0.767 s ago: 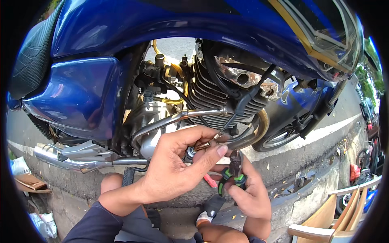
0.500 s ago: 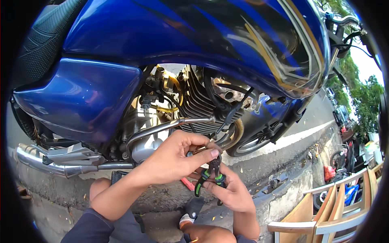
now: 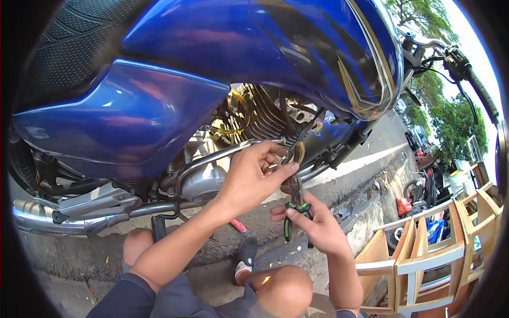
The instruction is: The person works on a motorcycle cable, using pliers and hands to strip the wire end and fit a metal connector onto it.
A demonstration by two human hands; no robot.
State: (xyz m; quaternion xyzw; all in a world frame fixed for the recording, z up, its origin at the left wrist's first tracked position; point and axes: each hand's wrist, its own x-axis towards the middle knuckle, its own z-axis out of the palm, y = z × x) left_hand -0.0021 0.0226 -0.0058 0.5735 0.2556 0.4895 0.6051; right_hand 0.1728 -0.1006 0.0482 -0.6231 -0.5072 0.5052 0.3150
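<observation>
The fingers of my left hand (image 3: 253, 172) pinch the lower end of a dark cable (image 3: 306, 130) that hangs from the engine side. What lies between the fingertips is mostly hidden. In my right hand (image 3: 319, 225) is a pair of pliers (image 3: 298, 204) with black and green handles, held with the jaws pointing up. Those jaws are close beneath my left thumb, and I cannot tell whether they grip the cable's end. Behind both hands stands a blue motorcycle (image 3: 175, 111) with a finned engine (image 3: 265, 116) and a silver engine cover (image 3: 204, 186).
A chrome exhaust pipe (image 3: 69, 220) runs along the lower left. On the ground near my shoe (image 3: 245, 252) lies a red object (image 3: 238, 225). Wooden frames (image 3: 403, 265) stand at the right beside the kerb. The handlebar (image 3: 472, 79) reaches out at the upper right.
Both hands have moved up and slightly right in the picture, with the pliers along. The view has shifted, so the motorcycle's seat and side panel appear larger.
</observation>
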